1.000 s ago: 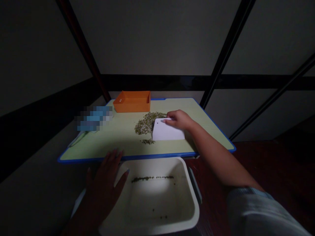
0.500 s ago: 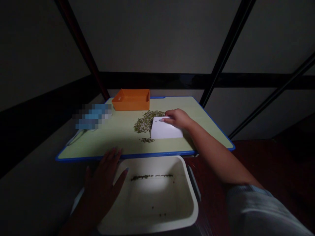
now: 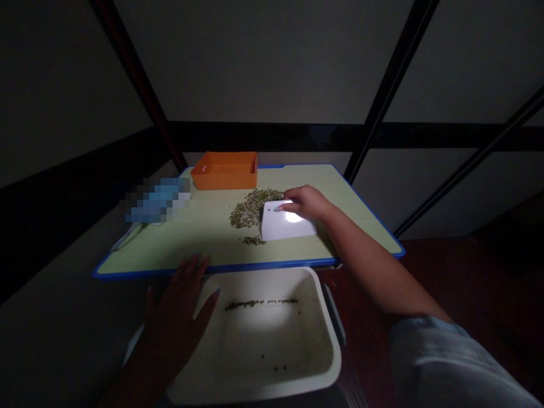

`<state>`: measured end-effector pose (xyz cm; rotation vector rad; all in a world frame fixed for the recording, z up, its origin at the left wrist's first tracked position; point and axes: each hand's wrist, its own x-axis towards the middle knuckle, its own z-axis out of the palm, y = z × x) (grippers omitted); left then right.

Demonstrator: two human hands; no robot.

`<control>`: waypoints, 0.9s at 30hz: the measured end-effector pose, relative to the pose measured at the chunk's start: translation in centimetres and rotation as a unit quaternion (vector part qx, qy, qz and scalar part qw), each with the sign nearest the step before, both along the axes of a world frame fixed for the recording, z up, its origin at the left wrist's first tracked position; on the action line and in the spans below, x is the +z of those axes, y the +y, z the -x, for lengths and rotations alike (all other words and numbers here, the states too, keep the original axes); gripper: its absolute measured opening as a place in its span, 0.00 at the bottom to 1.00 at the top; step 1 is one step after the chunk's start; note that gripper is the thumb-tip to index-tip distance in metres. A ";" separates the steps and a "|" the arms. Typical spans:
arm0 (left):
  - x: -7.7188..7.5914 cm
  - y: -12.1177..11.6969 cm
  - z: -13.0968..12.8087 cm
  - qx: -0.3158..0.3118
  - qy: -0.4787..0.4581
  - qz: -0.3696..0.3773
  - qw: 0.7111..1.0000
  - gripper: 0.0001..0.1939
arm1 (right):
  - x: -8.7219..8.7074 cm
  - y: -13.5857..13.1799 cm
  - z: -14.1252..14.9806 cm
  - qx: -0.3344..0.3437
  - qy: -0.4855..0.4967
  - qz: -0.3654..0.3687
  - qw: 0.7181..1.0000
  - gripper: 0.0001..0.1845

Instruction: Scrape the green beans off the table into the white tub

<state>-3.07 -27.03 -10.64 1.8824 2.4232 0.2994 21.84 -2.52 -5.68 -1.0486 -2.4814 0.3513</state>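
Pale green, blue-edged desk (image 3: 208, 232), mid-frame — right hand (image 3: 306, 202) pinching a white flat scraper (image 3: 283, 225) beside small greenish grains (image 3: 249, 209); left hand (image 3: 176, 311), lower left — fingers spread.

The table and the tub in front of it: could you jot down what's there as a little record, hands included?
right hand: holds a white scraper on the table; the hand grips its upper edge
left hand: spread, fingers at the table's near edge, thumb over the tub
table: pale green top, blue edge
small bits: green-brown, strewn left of the scraper
tub: whitish, below the near edge, with a row of bits and a few loose ones
box: orange, at the back
blue item: at left, too blurred to name
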 end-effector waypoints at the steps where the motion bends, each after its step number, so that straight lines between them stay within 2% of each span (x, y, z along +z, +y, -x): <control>1: 0.0 0.0 0.0 0.001 0.001 -0.002 1.000 0.31 | 0.0 0.0 0.0 0.002 0.000 0.003 1.000 0.18; 27: 0.4 0.0 -0.2 0.001 -0.007 0.010 1.000 0.31 | 0.3 -0.5 0.1 0.020 -0.010 -0.006 1.000 0.19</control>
